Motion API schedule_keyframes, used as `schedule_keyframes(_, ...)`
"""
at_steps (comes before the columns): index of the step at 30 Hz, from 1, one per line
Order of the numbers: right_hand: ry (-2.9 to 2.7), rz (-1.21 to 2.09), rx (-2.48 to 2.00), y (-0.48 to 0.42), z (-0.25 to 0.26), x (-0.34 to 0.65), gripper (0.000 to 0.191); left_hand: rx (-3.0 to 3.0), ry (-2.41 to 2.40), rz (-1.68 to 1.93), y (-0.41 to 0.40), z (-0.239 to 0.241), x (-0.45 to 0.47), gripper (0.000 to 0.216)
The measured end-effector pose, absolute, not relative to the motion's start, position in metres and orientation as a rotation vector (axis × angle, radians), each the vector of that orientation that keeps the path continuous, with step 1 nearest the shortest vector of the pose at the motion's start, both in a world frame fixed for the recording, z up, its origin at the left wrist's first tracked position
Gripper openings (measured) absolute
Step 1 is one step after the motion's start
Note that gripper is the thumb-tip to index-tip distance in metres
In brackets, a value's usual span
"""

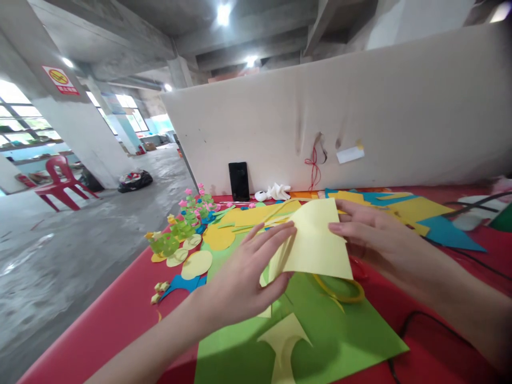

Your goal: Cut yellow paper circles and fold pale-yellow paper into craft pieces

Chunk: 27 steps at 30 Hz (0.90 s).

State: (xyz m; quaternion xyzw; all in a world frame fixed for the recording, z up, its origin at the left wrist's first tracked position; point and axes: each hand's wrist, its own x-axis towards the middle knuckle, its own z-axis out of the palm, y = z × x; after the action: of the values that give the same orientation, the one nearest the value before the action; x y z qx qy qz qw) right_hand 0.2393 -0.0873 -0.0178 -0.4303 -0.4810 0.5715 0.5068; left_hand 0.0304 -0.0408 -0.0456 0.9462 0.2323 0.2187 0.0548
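Both hands hold a pale yellow sheet of paper, bent into a curve above a green sheet. My left hand pinches its left side, fingers on top and thumb below. At its right edge my right hand grips with thumb and fingers. Beneath the paper lie yellow-handled scissors or a yellow ring; which one I cannot tell. A pale yellow offcut with curved cut edges rests on the green sheet. Round pale yellow paper discs are to the left of my left hand.
Small pink and green paper decorations stand along the red table's left edge. Yellow and blue paper scraps lie at the right, near black cables. A black phone leans on the pale partition behind.
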Motion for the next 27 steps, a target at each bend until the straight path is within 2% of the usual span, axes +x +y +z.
schedule_keyframes(3,-1.2,1.337,-1.115,-0.086,-0.018,0.241,0.038,2.871,0.644,0.821,-0.038,-0.044,0.028,0.038)
schedule_keyframes(6,-1.27,1.251,-1.136,-0.083,-0.021,0.241,0.044,2.765,0.698,0.962,-0.039,-0.041,0.029,0.02)
schedule_keyframes(11,-1.389,0.931,-1.18,-0.074,-0.027,0.244,0.043,2.251,0.946,1.035,-0.041,-0.036,0.028,0.036)
schedule_keyframes(16,-1.368,1.032,-1.167,-0.076,-0.025,0.248,0.022,1.758,0.969,0.991,-0.037,-0.04,0.025,0.033)
schedule_keyframes(21,-1.284,1.063,-1.171,-0.081,-0.027,0.25,0.005,1.379,0.561,0.758,-0.026,-0.04,0.029,0.05)
schedule_keyframes(23,-1.269,1.072,-1.152,-0.08,-0.029,0.25,0.004,1.286,0.545,0.721,-0.023,-0.041,0.034,0.047)
schedule_keyframes(27,-1.272,1.084,-1.127,-0.079,-0.029,0.25,0.008,1.283,0.573,0.693,-0.02,-0.049,0.042,0.027)
